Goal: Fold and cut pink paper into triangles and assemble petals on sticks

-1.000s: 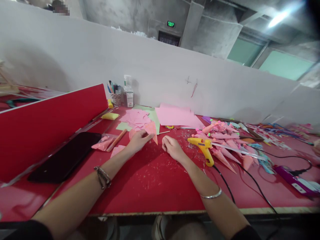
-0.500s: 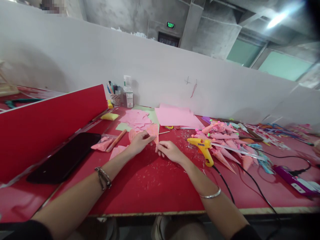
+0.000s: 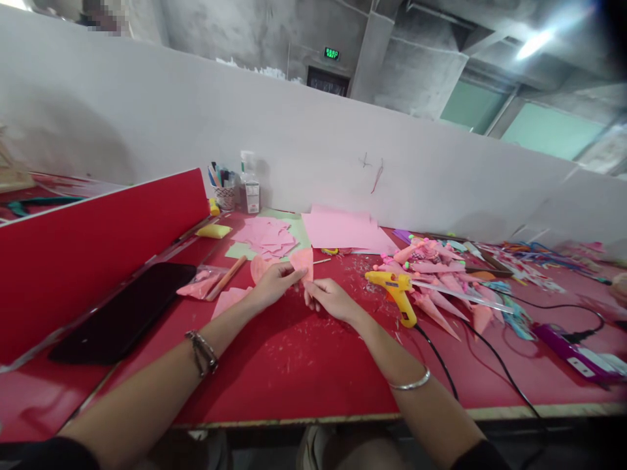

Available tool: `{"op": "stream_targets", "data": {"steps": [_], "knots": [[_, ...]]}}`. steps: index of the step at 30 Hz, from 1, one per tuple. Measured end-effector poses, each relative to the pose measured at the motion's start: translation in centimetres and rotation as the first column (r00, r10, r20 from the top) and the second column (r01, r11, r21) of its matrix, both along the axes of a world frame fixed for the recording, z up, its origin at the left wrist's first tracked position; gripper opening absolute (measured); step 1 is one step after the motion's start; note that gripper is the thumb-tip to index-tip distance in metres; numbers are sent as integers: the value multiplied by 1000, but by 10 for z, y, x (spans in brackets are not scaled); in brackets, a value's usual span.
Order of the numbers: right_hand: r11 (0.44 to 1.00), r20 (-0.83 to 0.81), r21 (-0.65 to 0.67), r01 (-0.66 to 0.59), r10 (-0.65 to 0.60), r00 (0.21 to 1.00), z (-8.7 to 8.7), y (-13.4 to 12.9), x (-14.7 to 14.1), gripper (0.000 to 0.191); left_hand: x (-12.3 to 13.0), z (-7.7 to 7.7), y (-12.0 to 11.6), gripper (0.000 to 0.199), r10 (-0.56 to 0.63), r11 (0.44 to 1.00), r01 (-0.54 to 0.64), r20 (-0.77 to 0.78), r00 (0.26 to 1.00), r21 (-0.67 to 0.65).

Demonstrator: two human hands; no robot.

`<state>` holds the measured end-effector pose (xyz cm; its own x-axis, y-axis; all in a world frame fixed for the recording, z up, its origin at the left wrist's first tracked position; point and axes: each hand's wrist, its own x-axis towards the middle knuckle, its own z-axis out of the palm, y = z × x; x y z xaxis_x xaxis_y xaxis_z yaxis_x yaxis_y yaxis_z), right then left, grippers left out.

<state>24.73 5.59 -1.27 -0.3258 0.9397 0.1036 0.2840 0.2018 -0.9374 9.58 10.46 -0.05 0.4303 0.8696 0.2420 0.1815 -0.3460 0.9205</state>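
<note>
Head camera view captures two bare hands meeting over a red table, a salmon-pink paper piece between them. Its long axis runs away from the person, broad end toward the white partition, narrow end pointing back toward the table's near edge. Left hand holds the piece between thumb and fingers, closed on its left side and lower part; the broad end shows beyond the fingertips. Right hand, fingers curled and nearly closed, pinches the narrow end at its fingertips, so the piece rises just beyond and to the left of that grip. How much paper lies under the fingers is hidden.

At the far left, a patterned cup holds pens upright, just beside a clear bottle with dark contents and a white label. A clear plastic bag with pink material inside lies near a black phone-like slab. Beyond the left hand, pink paper scraps overlap green sheets, with larger pink sheets to their right. A yellow glue gun rests to the right of the right hand, beside piled pink cones.
</note>
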Motion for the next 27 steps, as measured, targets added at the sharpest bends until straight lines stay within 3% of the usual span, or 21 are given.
{"op": "stream_targets", "data": {"steps": [10, 19, 27], "knots": [[998, 1, 5, -68, 68, 998, 2, -1, 1, 42, -3, -1, 5, 40, 94, 996, -92, 125, 988, -17], [989, -26, -25, -146, 145, 989, 1, -4, -3, 46, 0, 3, -9, 35, -197, 968, 206, 73, 978, -146], [983, -41, -15, -183, 182, 982, 4, -5, -1, 43, -1, 3, -7, 45, -27, 987, 49, 140, 990, -154]]}}
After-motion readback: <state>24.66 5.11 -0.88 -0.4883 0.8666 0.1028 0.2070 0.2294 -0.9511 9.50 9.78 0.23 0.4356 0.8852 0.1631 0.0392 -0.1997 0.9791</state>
